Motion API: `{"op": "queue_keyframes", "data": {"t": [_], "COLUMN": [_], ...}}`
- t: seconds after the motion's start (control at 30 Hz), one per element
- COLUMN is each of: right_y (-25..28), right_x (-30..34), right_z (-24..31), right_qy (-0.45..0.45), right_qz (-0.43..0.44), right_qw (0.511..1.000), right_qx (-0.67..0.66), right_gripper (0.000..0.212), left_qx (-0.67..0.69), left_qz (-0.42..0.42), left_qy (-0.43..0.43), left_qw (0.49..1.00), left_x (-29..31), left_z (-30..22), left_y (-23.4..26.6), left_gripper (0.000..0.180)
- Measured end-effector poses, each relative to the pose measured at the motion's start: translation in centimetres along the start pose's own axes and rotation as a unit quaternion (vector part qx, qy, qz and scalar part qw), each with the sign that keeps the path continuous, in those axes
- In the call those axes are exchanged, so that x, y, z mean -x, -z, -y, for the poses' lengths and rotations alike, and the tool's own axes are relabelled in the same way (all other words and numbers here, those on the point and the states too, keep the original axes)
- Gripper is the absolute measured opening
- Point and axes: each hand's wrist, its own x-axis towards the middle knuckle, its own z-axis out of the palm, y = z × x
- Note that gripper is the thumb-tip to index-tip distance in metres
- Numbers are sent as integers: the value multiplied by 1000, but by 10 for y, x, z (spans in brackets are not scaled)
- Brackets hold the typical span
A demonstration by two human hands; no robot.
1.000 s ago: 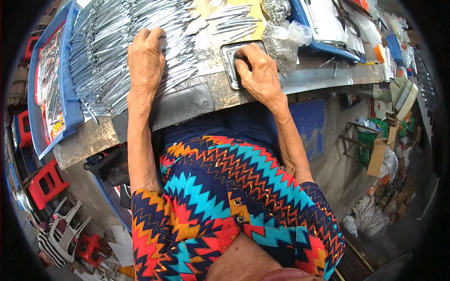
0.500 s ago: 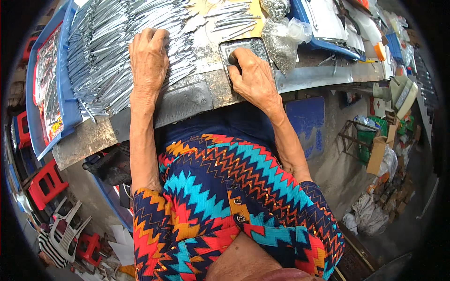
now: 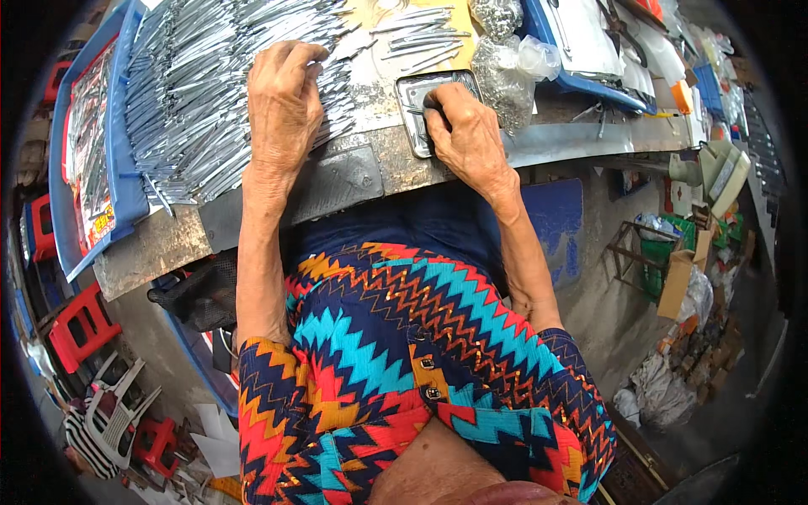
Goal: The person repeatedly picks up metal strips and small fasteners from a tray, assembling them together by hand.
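Bench (image 3: 156, 259): worn and scuffed, with a black pad (image 3: 341, 183) along its near edge.
Rods (image 3: 210, 84): a thick spread of slim silvery pieces over the bench's left part, mostly slanting one way; a few more lie on a yellow sheet (image 3: 462, 20) beyond the tray (image 3: 429, 87).
Left hand (image 3: 284, 101): over the right part of the rods, back up, fingers bent, thumb and forefinger near each other; whether they pinch a rod, I cannot tell.
Right hand (image 3: 471, 139): thumb and forefinger curl down into the tray; the tips are mostly hidden, so whether they are clamped on anything, I cannot tell.
Tray: small, dark-rimmed, right of the rods, close beside a clear bag (image 3: 505, 88) of metal bits.
Rod handling: probably best taken singly by an end, since crossed neighbours may drag along.
Tray handling: a light fingertip pinch should suit; leaning on the rim could slide or tip it.
Both hands: working at once, they likely need glances shared evenly between rods and tray.
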Motion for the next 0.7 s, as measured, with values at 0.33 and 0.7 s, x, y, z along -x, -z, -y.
{"op": "queue_keyframes", "data": {"t": [0.33,0.7], "right_y": [-3,0], "right_x": [-10,-3], "right_z": [-1,-16], "right_qy": [68,113], "right_qz": [65,-7], "right_qw": [994,993], "right_qx": [53,14], "right_gripper": [14,18], "left_qx": [111,80], "left_qz": [107,173], "left_qy": [8,-14], "left_qw": [988,982], "left_x": [-31,-42], "left_z": [-11,-33], "left_y": [-36,-101], "left_gripper": [11,15]}}
